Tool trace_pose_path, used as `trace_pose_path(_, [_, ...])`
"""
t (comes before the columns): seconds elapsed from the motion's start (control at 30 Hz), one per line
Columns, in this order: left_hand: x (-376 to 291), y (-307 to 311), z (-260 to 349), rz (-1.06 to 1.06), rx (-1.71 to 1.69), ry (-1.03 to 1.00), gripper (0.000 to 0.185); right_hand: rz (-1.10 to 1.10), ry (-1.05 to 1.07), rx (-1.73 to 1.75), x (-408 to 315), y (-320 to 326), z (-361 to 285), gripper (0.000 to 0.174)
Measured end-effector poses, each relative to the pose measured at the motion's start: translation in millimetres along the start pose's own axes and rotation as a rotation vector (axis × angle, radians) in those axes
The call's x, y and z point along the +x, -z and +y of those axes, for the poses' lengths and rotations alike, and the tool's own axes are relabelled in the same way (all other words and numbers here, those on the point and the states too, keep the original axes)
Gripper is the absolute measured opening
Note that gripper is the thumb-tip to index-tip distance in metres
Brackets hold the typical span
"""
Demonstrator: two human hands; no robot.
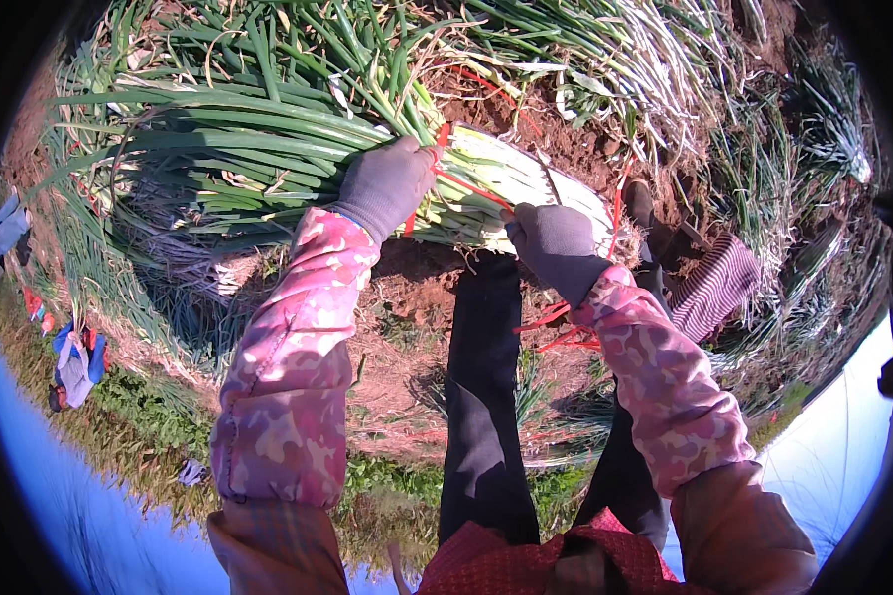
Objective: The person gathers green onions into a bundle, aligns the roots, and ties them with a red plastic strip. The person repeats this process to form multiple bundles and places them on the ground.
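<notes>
A large bundle of green onions (298,156) lies across the ground before me, green leaves to the left and white stems to the right. A red plastic tie (411,223) goes around its middle. My left hand (387,182), in a grey glove, is closed on the red tie at the top of the bundle. A taut length of the red tie (476,190) runs from there to my right hand (554,242), also gloved, which grips its other end above the white stems. The fingertips of both hands are partly hidden.
More green onions (640,67) lie loose at the top right, others (171,245) at the left. Red ties (565,335) lie by my legs. A striped cloth item (717,286) is at the right. Other people (78,364) are at the far left.
</notes>
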State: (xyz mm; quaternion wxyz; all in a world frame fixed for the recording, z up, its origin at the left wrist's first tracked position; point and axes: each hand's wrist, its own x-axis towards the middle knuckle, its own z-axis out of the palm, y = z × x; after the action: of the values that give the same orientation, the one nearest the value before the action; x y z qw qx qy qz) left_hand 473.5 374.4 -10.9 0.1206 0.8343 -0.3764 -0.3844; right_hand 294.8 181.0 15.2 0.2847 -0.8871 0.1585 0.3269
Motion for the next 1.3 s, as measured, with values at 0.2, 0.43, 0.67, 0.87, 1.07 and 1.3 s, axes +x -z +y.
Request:
trace_pose_path(0.2, [3, -12, 5, 0.082, 0.046, 0.001, 0.018, 0.467, -0.202, 0.920, 49, -15, -11, 0.028])
trace_pose_path(0.43, [13, -12, 7, -0.021, -0.119, 0.243, 0.022, 0.135, -0.280, 2.129, 61, -17, -81, 0.025])
trace_pose_path(0.67, [13, -6, -1, -0.095, -0.275, 0.179, 0.023, 0.122, -0.582, 2.171, 63, 0, -93, 0.033])
trace_pose_path(0.87, [10, -13, -6, -0.085, -0.389, 0.199, 0.033, 0.149, -0.652, 2.012, 64, 16, -98, 0.030])
trace_pose_path(1.07, [-4, -9, 0, -0.016, -0.379, 0.128, 0.026, 0.038, -0.735, 1.979, 52, 34, -94, 0.033])
trace_pose_path(1.3, [5, 3, 15, -0.136, -0.331, 0.243, 0.025, -0.189, -0.809, 1.722, 68, 54, -72, 0.027])
